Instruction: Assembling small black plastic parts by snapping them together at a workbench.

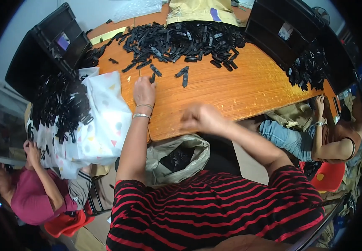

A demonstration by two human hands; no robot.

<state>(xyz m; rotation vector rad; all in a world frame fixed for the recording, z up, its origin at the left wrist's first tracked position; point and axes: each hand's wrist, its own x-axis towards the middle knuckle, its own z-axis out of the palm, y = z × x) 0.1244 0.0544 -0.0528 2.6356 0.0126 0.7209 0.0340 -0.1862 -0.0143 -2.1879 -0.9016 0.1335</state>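
Observation:
My left hand (144,90) rests on the wooden table with its fingers closed on a small, narrow black plastic piece (153,78). Over the table's near edge is my right hand (205,119), fingers curled and smeared by motion; I cannot tell whether anything is in it. Several loose black pieces of the same sort lie just beyond my left hand, among them a bent pair (184,76). Farther back spreads a large heap of these black plastic pieces (181,39). Below my hands, at my lap, an open woven sack (197,152) has dark pieces inside.
A patterned white plastic sheet (107,113) with another black heap (59,104) covers the left side. Black crates (55,42) stand tilted at left and right (283,33). Co-workers sit on the left (38,192) and right (336,142). A yellowish sack (189,12) lies at the back.

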